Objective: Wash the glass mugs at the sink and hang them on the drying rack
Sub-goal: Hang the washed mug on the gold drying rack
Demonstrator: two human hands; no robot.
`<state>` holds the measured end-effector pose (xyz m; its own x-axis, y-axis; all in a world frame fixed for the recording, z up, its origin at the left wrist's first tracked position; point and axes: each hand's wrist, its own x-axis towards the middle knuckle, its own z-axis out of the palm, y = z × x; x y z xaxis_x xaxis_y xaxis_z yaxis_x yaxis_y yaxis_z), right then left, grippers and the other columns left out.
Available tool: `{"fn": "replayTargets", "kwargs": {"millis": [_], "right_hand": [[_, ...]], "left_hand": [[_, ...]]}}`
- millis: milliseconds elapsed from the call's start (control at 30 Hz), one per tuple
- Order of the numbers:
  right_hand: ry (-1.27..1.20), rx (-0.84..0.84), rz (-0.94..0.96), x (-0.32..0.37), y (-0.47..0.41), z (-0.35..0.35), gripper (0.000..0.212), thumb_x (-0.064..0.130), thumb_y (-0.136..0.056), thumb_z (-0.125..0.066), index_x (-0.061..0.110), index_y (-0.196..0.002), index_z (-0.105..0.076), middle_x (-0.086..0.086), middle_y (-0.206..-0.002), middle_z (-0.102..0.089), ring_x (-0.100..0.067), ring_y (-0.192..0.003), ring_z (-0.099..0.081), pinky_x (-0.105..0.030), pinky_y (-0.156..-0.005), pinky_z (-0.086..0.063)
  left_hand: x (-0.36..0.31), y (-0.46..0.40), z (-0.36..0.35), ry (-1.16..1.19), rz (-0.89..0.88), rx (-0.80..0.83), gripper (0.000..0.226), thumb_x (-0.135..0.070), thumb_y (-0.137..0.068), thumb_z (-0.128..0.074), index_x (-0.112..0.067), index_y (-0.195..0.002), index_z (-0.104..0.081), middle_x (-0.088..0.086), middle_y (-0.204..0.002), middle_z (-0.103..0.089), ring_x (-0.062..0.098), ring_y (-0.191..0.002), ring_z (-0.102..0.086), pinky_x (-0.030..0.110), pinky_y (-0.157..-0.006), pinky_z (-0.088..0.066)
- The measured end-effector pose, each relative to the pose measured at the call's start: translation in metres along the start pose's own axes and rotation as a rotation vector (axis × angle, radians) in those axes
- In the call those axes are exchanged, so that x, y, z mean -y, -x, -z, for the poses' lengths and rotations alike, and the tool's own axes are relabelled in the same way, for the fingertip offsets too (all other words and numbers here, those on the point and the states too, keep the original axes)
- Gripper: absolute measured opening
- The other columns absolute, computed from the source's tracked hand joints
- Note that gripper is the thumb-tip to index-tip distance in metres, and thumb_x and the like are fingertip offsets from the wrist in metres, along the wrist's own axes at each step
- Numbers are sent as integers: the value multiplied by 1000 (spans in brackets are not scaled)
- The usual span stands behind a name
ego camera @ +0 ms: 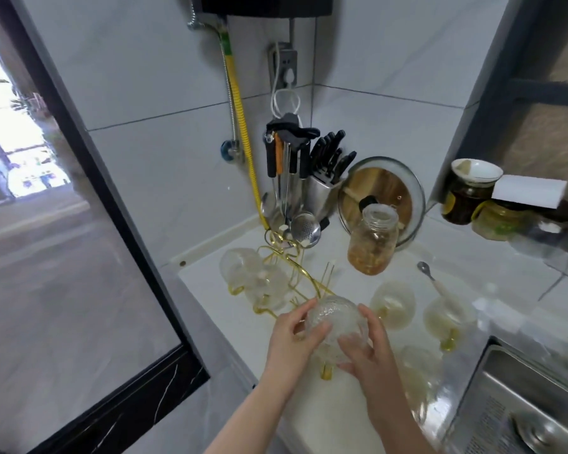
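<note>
The white counter point(341, 417) is a narrow strip between the window ledge and the steel sink point(522, 398), crowded by loose mugs. Both forearms reach forward; the left hand point(291, 342) and right hand point(368, 355) curl round a textured glass mug point(333, 317). It sits between the palms, just beside the gold drying rack point(295, 270).

Two hands hold one bumpy glass mug point(333, 326) upside down, right by the gold drying rack point(295, 270). The left hand point(291, 339) grips its left side and the right hand point(369, 352) grips its right side. Two mugs point(253, 278) hang on the rack. Other mugs point(392, 304) stand on the white counter point(338, 414) beside the steel sink point(518, 404).
</note>
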<state>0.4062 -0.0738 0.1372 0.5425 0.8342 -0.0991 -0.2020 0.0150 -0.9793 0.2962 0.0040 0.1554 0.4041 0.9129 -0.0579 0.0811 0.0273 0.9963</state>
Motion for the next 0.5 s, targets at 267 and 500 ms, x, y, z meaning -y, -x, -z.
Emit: {"fn": "replayTargets", "kwargs": {"millis": [267, 500], "right_hand": [[21, 46, -49, -27, -57, -16, 47, 14, -94, -56, 55, -116, -50, 22, -125, -54, -2, -116, -55, -39, -89, -55], [45, 64, -102, -30, -73, -41, 41, 15, -98, -49, 52, -114, -50, 3, -134, -51, -15, -119, -56, -21, -68, -56]], "left_hand": [[18, -46, 10, 44, 137, -122, 22, -28, -85, -69, -36, -104, -65, -3, -109, -67, 18, -106, -63, 36, -82, -59], [23, -67, 38, 18, 185, -169, 17, -27, -84, -69, -30, -101, -66, -3, -104, -69, 12, -100, -65, 35, -78, -59]]}}
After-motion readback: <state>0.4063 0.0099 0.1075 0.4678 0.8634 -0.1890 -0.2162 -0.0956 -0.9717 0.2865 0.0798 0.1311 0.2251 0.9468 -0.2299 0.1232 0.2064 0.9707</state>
